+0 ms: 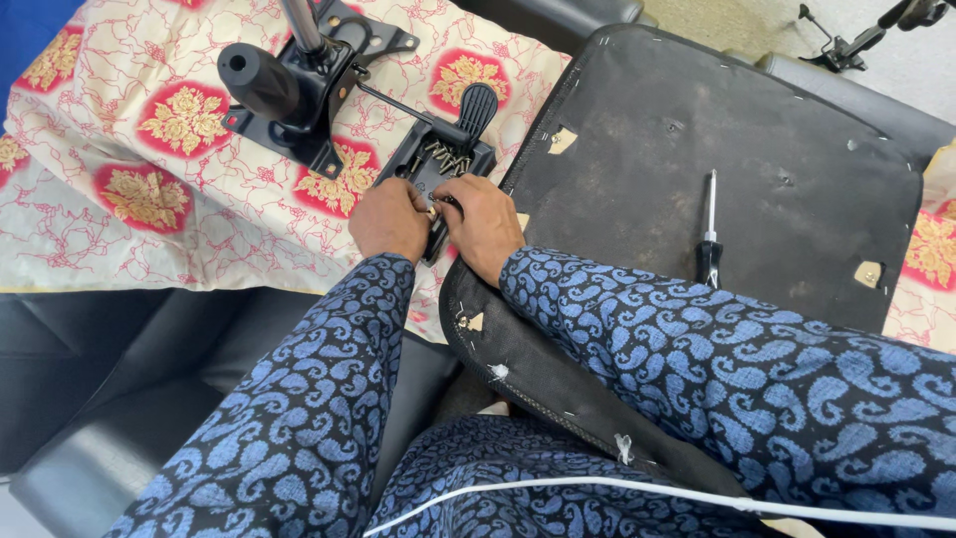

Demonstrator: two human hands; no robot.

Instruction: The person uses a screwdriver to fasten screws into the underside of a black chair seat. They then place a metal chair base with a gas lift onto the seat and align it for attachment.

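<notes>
A: Both hands w/ a small black plastic tray [438, 169], which lies on a floral cloth [179, 199], just left of the upturned seat base [717, 159].

B: Hand states?

A: Left hand [390, 219] is curled over the tray's near-left edge, fingers bent down onto it. Right hand [483, 224] is curled at the near-right edge, fingertips pinched on something small by the tray; too small to tell what. The hands almost touch each other.

B: In the tray?

A: A loose heap of screws [446, 154] toward its far end.

B: Other things?

A: A black lever paddle [476, 105] sits at the tray's far end, on a thin rod running up-left to the chair mechanism [299, 100], a black metal plate w/ a fat black knob [259, 80] and a chrome column [302, 25]. That sits beyond and left of the tray, on the same cloth.

B: And on the seat base?

A: A screwdriver [709, 234], metal shaft and black handle, lies well right of the tray, handle toward the person. Seat base is dark fabric, stapled round the edge; its near corner rests over the person's lap.

B: Clothing?

A: Blue paisley sleeves, both arms. Black couch cushions [129, 379] below-left of the tray.
</notes>
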